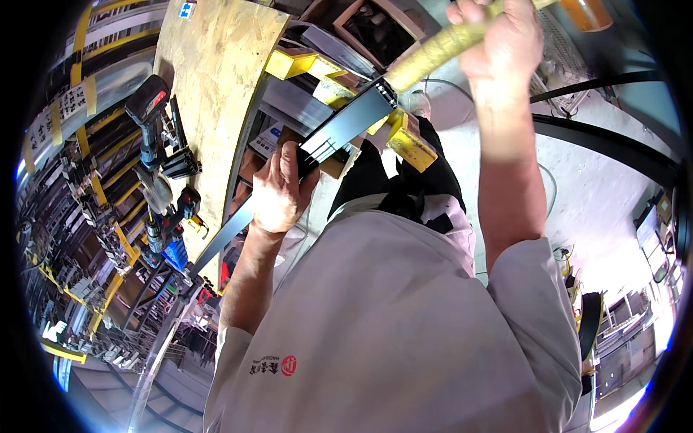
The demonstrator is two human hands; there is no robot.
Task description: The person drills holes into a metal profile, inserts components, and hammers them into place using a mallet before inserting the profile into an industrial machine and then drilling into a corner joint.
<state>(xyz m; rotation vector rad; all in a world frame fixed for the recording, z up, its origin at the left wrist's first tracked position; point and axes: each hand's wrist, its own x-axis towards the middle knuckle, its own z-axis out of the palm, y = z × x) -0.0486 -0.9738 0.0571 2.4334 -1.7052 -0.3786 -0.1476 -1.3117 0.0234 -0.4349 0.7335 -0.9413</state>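
Observation:
A long dark metal profile (346,128) runs slantwise before me, from the lower left up to its cut end at the upper middle. My left hand (280,189) is closed round it partway along. My right hand (503,45), higher up at the right, is closed round a thick yellow rod-like piece (440,54), slightly blurred. The rod's lower end appears next to the profile's cut end; whether they touch I cannot tell. Yellow supports (410,144) lie under and beside the profile near that end.
A wooden board bench (213,72) stands at the left, with a cordless power tool (149,108) and a drill (189,204) along its edge. Racks of profiles (94,166) line the far left. An open box (379,32) is ahead. Pale floor (577,180) spreads at the right, crossed by a cable.

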